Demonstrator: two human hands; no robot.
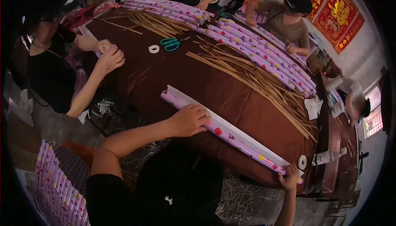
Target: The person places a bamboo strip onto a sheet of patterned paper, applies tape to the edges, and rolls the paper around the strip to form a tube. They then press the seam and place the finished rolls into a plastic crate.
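Note:
A purple patterned paper roll (237, 139), partly rolled with a white inner strip showing along its far side, lies slantwise along the near edge of the brown-covered table. My left hand (189, 120) is closed over the roll left of its middle, fingers bent across the paper. At the right end my right hand (290, 177) grips the roll, with the thumb on the near side. Just beyond that hand rests a roll of tape (302, 162). What lies under my left palm is hidden.
Brown flat strips (251, 77) and finished purple rolls (255, 53) lie across the table (173, 73). Teal scissors (170, 44) and a white tape roll (154, 49) are farther back. A plastic bottle (330, 156) lies at right. Co-workers (53, 61) sit around; bundled rolls (57, 185) stand at lower left.

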